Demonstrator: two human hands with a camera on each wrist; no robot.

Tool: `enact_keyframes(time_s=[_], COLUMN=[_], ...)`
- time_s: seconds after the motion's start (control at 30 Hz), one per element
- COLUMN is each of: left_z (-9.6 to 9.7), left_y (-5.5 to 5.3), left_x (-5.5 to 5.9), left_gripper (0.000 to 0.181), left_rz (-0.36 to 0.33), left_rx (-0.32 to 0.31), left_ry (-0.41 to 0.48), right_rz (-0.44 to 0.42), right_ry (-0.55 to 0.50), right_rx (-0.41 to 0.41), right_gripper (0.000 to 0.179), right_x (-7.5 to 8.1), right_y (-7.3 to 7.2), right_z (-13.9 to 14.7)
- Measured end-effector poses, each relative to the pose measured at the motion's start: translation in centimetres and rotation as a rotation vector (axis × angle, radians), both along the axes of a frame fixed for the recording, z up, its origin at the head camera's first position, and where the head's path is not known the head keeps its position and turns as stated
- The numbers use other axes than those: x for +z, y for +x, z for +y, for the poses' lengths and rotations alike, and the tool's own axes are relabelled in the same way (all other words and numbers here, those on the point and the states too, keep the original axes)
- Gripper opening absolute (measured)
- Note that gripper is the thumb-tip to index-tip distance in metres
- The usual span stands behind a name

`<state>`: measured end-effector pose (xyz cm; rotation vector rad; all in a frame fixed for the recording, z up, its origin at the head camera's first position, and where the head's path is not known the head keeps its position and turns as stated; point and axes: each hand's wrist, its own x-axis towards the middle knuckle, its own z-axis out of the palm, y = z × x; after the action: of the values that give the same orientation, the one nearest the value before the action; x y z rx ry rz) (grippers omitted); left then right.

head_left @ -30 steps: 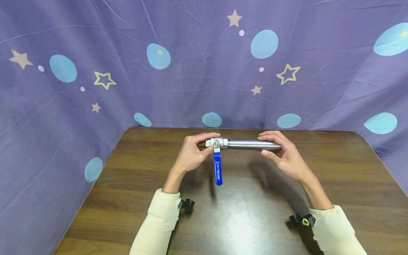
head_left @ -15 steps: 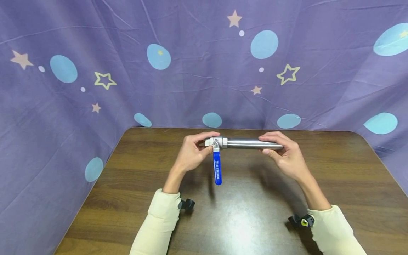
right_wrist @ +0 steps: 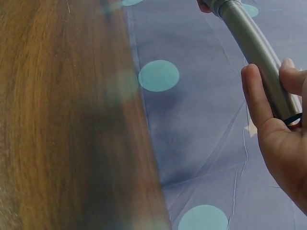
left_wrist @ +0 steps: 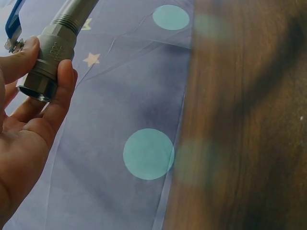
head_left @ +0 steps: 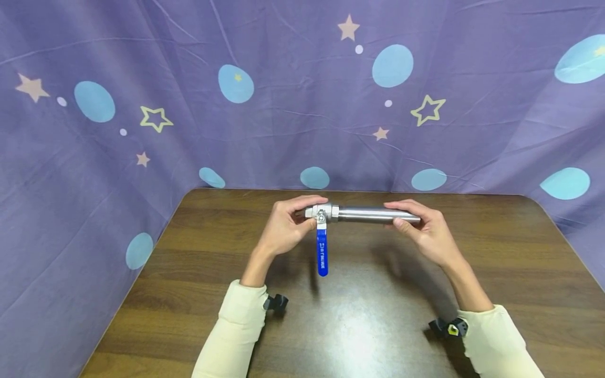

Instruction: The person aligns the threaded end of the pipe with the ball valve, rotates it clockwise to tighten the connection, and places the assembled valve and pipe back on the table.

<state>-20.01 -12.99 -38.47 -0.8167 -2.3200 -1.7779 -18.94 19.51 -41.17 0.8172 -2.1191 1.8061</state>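
Note:
A steel ball valve (head_left: pixel 322 211) with a blue lever handle (head_left: pixel 322 253) is joined to a shiny metal pipe (head_left: pixel 364 214), and the two are held level above the table. My left hand (head_left: pixel 285 227) grips the valve body between thumb and fingers. In the left wrist view the open end of the valve (left_wrist: pixel 38 88) faces the palm, and several pipe threads (left_wrist: pixel 67 23) show where the pipe enters. My right hand (head_left: pixel 427 233) holds the far end of the pipe, thumb in front and fingers behind. The right wrist view shows the fingers round the pipe (right_wrist: pixel 261 55) near its end.
Below lies a brown wooden table (head_left: pixel 189 294). A purple curtain (head_left: pixel 293 121) with stars and blue dots hangs behind its back edge and along the left side. Dark wrist devices (head_left: pixel 276 303) sit at both sleeves.
The right hand has slid or turned slightly on the pipe, its thumb now higher on the front of it. The valve and left hand have hardly moved.

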Motion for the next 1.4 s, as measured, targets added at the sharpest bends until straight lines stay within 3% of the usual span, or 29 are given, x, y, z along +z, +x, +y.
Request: enact_keyframes(time_s=[0.27, 0.5, 0.57, 0.8, 0.93, 1.4], left_z=[-0.02, 0.01, 0.00, -0.03, -0.07, -0.27], left_y=[0.10, 0.01, -0.04, -0.18, -0.21, -0.22], left_x=[-0.01, -0.16, -0.21, -0.24, -0.17, -0.09], left_gripper=[0.048, 0.048, 0.047, 0.047, 0.046, 0.045], left_rz=[0.012, 0.019, 0.022, 0.032, 0.037, -0.008], left_rx=[-0.009, -0.009, -0.010, -0.010, 0.004, 0.002], left_ry=[0.009, 0.011, 0.012, 0.026, 0.023, 0.026], right_rz=[-0.048, -0.049, -0.048, -0.108, -0.146, -0.025], right_ry=[-0.015, 0.108, 0.114, 0.006, -0.013, 0.077], right_rx=[0.071, -0.012, -0.004, 0.107, 0.123, 0.014], right_gripper=[0.030, 0.030, 0.030, 0.041, 0.050, 0.038], right_x=[0.05, 0.14, 0.13, 0.20, 0.26, -0.04], right_y=[-0.09, 0.13, 0.13, 0.26, 0.57, 0.59], right_z=[0.22, 0.35, 0.34, 0.17, 0.07, -0.51])
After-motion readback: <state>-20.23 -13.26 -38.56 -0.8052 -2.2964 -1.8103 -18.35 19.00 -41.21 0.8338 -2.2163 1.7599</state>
